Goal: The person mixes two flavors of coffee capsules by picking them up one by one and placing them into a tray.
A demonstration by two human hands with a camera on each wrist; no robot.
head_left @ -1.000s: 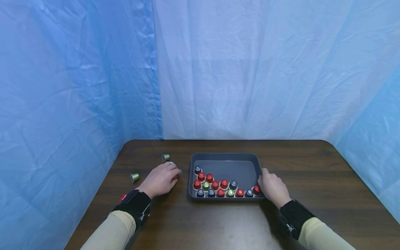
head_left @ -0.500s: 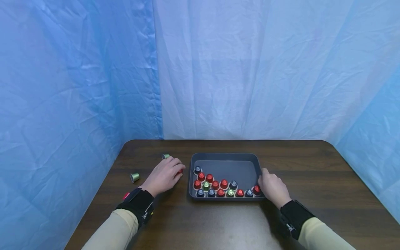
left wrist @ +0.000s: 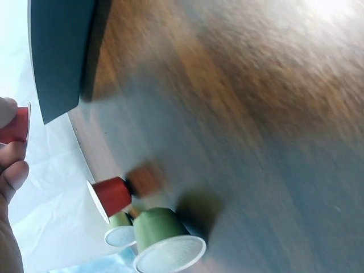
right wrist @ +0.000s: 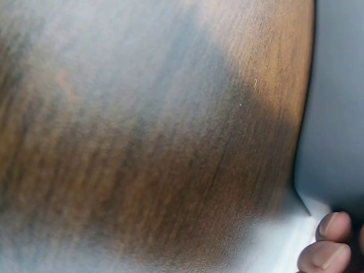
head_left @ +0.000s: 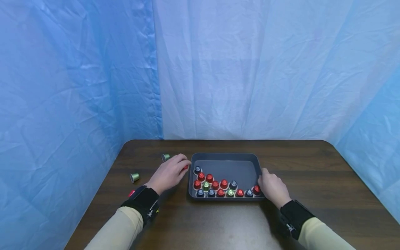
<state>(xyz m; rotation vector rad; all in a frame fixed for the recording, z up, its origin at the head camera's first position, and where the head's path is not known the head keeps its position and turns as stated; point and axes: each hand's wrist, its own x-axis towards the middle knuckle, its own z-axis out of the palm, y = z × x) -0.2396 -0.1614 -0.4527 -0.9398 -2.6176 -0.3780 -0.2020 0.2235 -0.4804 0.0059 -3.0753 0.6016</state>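
Observation:
My left hand [head_left: 168, 174] pinches a red coffee capsule [left wrist: 15, 126] between thumb and fingers, just outside the left rim of a dark grey tray [head_left: 232, 169]. At the tray's right side, my right hand [head_left: 273, 186] grips the edge near the front corner; its fingertips [right wrist: 330, 257] show by that corner in the right wrist view. Red, dark blue and green capsules [head_left: 215, 185] stand in the tray, mostly along the front and left. In the left wrist view, another red capsule [left wrist: 112, 195] lies beside two green ones; the head view does not show it.
Left of the tray, one green capsule [head_left: 165, 157] lies behind my left hand and another green capsule [head_left: 134, 177] farther left. A brown wooden table [head_left: 218, 225] carries everything. Pale blue curtains [head_left: 250, 76] hang along its back and sides.
My left hand has moved right and away from me with the red capsule, from the table to beside the tray's left rim. The right hand and tray have stayed still.

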